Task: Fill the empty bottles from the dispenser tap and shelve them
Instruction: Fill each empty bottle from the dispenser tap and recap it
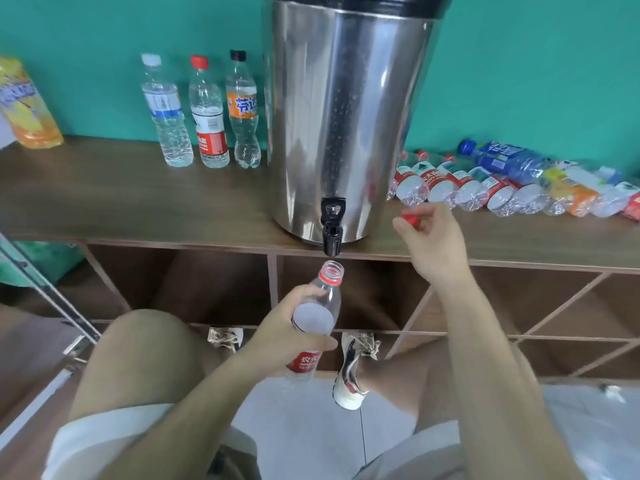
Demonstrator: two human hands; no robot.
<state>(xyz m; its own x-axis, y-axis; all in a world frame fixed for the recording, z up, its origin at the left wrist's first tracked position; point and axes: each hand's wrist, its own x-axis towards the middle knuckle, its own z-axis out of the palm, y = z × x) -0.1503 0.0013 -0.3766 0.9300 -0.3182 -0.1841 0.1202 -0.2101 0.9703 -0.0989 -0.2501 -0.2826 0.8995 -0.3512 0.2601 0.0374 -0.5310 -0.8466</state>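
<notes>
Left hand [282,336] grips clear plastic bottle [327,294] below tap [332,233]; right hand [437,244] pinches red cap [410,219].

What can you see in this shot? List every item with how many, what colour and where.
dispenser: one, silver, black lid, centre of the counter
tap: one, black, at the dispenser's base
standing bottles: three, clear, white, red and black caps, left of the dispenser
yellow bottle: one, far left on the counter
lying bottles: a row, mostly red labels, one blue, right of the dispenser; count unclear
open bottle: one, clear, red label, mouth just under the tap
cap: one, red, right of the tap
shelves: brown, under the counter
shoes: two, white, on the floor
left hand: grip round the open bottle
right hand: pinches the cap
</notes>
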